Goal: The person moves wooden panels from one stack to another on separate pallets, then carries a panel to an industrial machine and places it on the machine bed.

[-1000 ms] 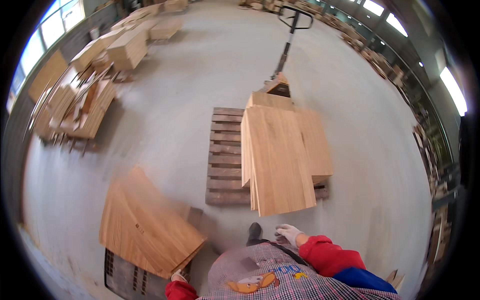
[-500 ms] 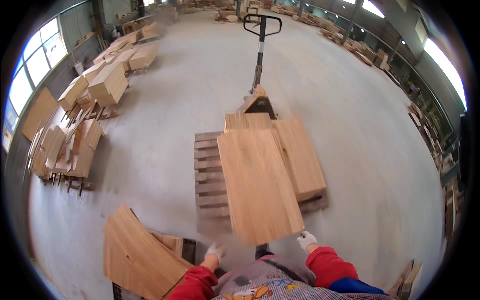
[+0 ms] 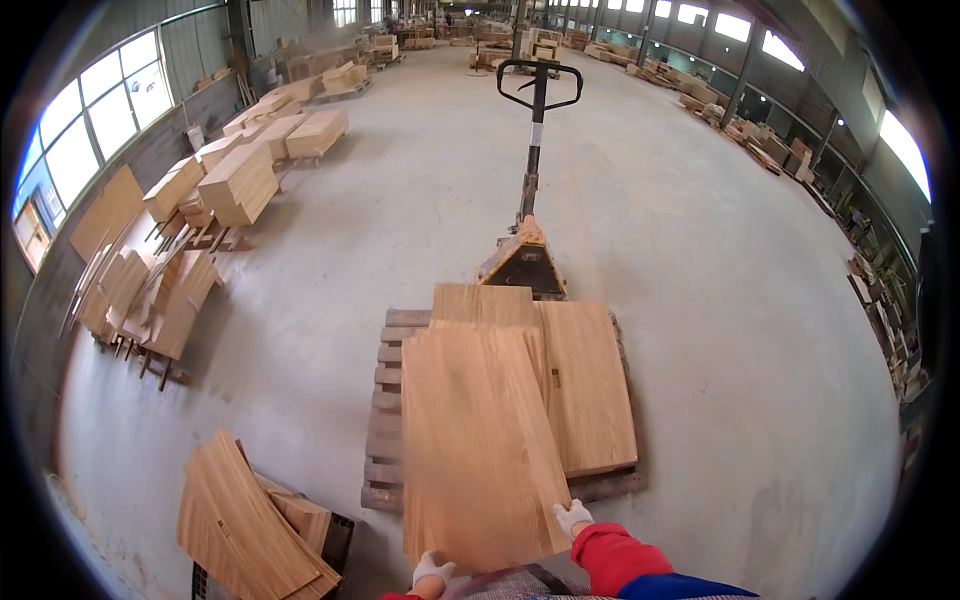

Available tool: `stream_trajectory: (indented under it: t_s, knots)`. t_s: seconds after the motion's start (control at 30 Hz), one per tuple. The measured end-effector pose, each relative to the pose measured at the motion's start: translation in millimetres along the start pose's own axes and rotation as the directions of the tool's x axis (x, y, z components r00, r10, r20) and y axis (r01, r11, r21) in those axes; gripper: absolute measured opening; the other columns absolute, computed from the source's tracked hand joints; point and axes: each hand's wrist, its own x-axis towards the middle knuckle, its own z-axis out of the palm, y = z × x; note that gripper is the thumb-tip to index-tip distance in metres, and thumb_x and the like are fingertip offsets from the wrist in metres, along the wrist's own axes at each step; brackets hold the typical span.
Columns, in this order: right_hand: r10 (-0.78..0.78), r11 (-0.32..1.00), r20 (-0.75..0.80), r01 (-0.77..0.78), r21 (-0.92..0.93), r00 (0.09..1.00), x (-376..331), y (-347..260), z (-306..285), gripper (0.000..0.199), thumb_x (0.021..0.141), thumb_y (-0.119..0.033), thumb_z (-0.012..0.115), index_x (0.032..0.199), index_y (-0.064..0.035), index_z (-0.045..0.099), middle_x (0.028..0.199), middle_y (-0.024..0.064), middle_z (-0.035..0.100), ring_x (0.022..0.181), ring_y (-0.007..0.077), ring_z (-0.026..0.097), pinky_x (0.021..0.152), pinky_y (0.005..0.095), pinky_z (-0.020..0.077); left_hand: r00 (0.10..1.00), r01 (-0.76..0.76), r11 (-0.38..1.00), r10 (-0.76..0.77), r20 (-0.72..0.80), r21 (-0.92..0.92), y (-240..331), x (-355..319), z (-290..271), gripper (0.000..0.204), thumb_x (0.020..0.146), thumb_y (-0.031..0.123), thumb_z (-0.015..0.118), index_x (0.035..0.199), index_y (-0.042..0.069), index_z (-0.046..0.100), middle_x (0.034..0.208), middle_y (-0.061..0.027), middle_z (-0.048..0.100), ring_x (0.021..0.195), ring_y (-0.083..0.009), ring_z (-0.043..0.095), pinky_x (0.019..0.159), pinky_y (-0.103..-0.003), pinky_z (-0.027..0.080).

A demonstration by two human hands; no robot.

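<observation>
Wooden board (image 3: pixel 480 440) gripped at near edge by gloved left hand (image 3: pixel 433 568) and right hand (image 3: pixel 572 517), over pallet (image 3: pixel 385 400), small dark label on neighbouring board (image 3: pixel 585 385).

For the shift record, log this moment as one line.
left hand: gripping wooden board near edge | right hand: gripping same board | board: above pallet stack | pallet jack: beyond pallet

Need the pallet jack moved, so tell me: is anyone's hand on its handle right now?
No. The pallet jack handle stands free with nobody near it, while both gloved hands, left hand and right hand, grip the wooden board.
</observation>
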Motion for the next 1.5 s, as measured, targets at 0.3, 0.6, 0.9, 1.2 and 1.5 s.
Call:
stream_trajectory:
  t_s: [0.3, 0.6, 0.9, 1.2, 1.5]
  knots:
    - [-0.072, 0.993, 0.043, 0.068, 0.098, 0.996, -5, 7, -31, 0.063, 0.088, -0.054, 0.033, 0.101, 0.0024, 0.059, 0.098, 0.0252, 0.059, 0.098, 0.0399, 0.054, 0.081, 0.0422, 0.0426, 0.926, 0.376, 0.252, -0.080, 0.368, -0.892, -22, -47, -16, 0.052, 0.085, 0.041, 0.052, 0.123, 0.008, 0.042, 0.108, -0.0109, 0.055, 0.099, -0.0259, 0.053, 0.086, -0.040, 0.044]
    - [-0.402, 0.872, 0.511, 0.148, 0.467, 0.759, -170, -46, 44, 0.057, 0.092, -0.045, 0.035, 0.120, 0.0038, 0.046, 0.123, 0.0179, 0.049, 0.112, 0.0263, 0.046, 0.097, 0.0331, 0.0330, 0.943, 0.165, 0.009, 0.291, 0.161, -0.986, 16, -137, -32, 0.051, 0.079, 0.025, 0.057, 0.124, 0.007, 0.040, 0.123, -0.0150, 0.047, 0.114, -0.0335, 0.044, 0.096, -0.052, 0.034]
    - [-0.543, 0.419, 0.805, -0.908, 0.012, -0.240, -164, -24, 110, 0.051, 0.083, -0.048, 0.054, 0.113, -0.0062, 0.047, 0.114, 0.0186, 0.052, 0.104, 0.0341, 0.047, 0.092, 0.0497, 0.0368, 0.975, -0.206, 0.084, 0.101, -0.197, -0.975, -44, -228, -133, 0.053, 0.064, 0.006, 0.062, 0.115, 0.002, 0.049, 0.104, -0.0128, 0.058, 0.094, -0.0321, 0.057, 0.080, -0.045, 0.048]
    - [-0.217, 0.387, 0.806, -0.710, 0.589, 0.551, -177, -90, 77, 0.049, 0.090, -0.041, 0.044, 0.126, -0.0093, 0.040, 0.127, 0.0081, 0.047, 0.118, 0.0301, 0.042, 0.101, 0.0427, 0.0311, 0.929, -0.356, 0.109, -0.067, -0.365, -0.928, -79, -308, -139, 0.064, 0.064, 0.010, 0.066, 0.121, -0.003, 0.041, 0.109, -0.0181, 0.055, 0.097, -0.0324, 0.056, 0.082, -0.045, 0.047]
    - [-0.421, 0.725, 0.881, -0.503, 0.470, 0.217, -157, -140, 137, 0.035, 0.084, -0.023, 0.060, 0.116, -0.0111, 0.050, 0.116, 0.0061, 0.056, 0.108, 0.0251, 0.052, 0.096, 0.0407, 0.0391, 0.834, -0.513, -0.036, -0.259, -0.488, -0.858, -41, -403, -90, 0.060, 0.072, 0.020, 0.064, 0.124, 0.001, 0.041, 0.113, -0.0154, 0.052, 0.102, -0.0298, 0.052, 0.090, -0.040, 0.042]
